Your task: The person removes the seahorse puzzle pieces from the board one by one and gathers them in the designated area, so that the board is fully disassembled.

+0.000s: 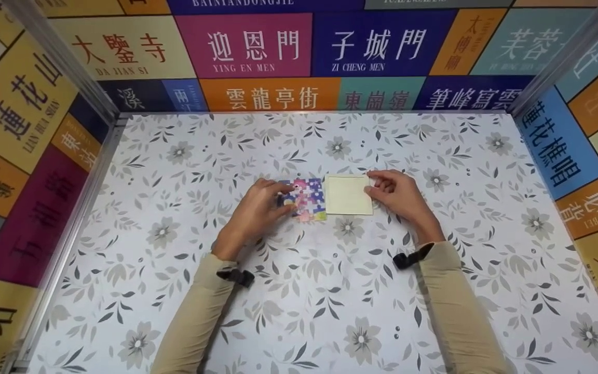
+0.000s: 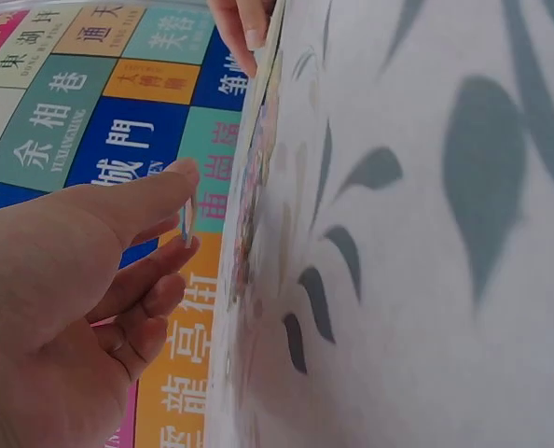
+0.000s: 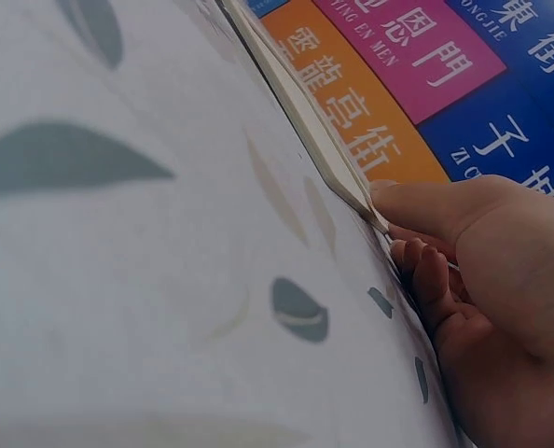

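Observation:
A small jigsaw puzzle (image 1: pixel 309 198) with a pink figure on purple and blue lies on the table, its left part hidden by my left hand (image 1: pixel 260 205). Between that hand's thumb and finger I pinch a thin puzzle piece (image 2: pixel 188 220), seen edge-on in the left wrist view, above the tabletop. Right beside the puzzle lies a square cream puzzle tray (image 1: pixel 349 195) with a raised rim. My right hand (image 1: pixel 395 195) grips its right edge, thumb on top and fingers at the side; the right wrist view shows the thumb on the tray's corner (image 3: pixel 356 196).
The table (image 1: pixel 257 322) wears a white cover with grey flowers and leaves. Upright panels (image 1: pixel 257 47) with coloured Chinese place-name blocks stand behind it and along both sides, with metal posts (image 1: pixel 558 62) at the back corners.

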{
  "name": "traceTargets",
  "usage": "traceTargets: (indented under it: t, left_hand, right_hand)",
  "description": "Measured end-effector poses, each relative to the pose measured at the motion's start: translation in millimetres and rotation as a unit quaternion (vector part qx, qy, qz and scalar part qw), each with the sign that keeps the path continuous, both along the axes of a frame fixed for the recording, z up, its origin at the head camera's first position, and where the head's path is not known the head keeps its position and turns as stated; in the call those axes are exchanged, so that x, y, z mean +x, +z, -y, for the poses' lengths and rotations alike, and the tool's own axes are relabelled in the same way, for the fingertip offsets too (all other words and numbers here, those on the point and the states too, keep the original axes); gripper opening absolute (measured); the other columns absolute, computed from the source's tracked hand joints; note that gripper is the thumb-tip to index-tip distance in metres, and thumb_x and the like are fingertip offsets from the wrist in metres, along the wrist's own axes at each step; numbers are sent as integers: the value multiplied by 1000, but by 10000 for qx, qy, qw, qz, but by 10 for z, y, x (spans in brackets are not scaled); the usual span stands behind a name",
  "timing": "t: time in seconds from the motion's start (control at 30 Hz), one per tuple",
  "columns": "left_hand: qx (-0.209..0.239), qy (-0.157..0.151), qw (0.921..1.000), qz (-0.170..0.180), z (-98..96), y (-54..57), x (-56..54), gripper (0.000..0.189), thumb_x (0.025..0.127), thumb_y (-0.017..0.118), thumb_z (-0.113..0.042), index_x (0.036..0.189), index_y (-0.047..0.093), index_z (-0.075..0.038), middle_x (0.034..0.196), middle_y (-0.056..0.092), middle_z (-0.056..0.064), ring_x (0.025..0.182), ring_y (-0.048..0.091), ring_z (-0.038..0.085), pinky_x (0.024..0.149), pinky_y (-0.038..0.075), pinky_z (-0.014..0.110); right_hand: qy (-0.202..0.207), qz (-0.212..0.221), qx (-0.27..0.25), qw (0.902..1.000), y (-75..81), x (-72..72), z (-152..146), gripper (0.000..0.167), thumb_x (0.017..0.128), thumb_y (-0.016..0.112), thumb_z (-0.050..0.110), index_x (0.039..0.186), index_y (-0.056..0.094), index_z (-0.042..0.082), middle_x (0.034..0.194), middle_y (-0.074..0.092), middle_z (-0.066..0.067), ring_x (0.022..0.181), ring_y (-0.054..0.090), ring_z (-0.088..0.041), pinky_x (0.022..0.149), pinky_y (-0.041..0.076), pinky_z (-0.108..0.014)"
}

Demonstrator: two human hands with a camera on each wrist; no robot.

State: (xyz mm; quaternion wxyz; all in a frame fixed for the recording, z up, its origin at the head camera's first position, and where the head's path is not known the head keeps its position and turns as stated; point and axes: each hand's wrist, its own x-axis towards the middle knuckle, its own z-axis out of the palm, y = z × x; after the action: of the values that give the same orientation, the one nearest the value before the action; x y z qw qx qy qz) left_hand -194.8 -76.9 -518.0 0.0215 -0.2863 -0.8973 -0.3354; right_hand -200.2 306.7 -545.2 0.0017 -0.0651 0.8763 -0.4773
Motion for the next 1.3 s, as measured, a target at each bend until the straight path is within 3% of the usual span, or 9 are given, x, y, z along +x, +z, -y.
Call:
traceTargets:
  t: [0.6, 0.87, 1.07, 1.3]
  left_hand:
    - [-523, -236, 9979, 300, 120, -23, 23, 37, 84, 95, -32, 115, 82, -14, 108, 79, 3, 101, 67, 22, 94, 56, 40]
    - [-463, -233, 9982, 305, 170, -39, 51, 29, 84, 95, -28, 109, 84, -17, 108, 78, 0, 104, 67, 21, 97, 56, 40]
    - [-371, -463, 9978, 297, 196, -66, 45, 16, 88, 92, -26, 100, 86, -18, 104, 78, -2, 107, 67, 21, 104, 54, 41]
    - [-275, -442, 9978, 411, 211, -87, 43, 12, 89, 91, -26, 97, 86, -18, 101, 76, -2, 104, 66, 21, 97, 55, 41]
  right_hand:
    - [63, 111, -60, 9999, 8, 0, -8, 44, 101, 79, 21, 142, 72, 11, 111, 67, -13, 89, 59, -14, 76, 49, -14]
    - [63, 143, -143, 9998, -10, -7, -12, 44, 100, 80, 22, 142, 72, 10, 110, 67, -15, 90, 59, -15, 76, 49, -14]
    - [51, 130, -116, 9998, -6, -2, -17, 44, 100, 80, 23, 141, 72, 10, 109, 66, -13, 89, 58, -13, 76, 49, -14]
    - [65, 110, -42, 9999, 2, 3, -10, 44, 100, 80, 21, 141, 72, 9, 108, 66, -10, 86, 57, -10, 75, 48, -14]
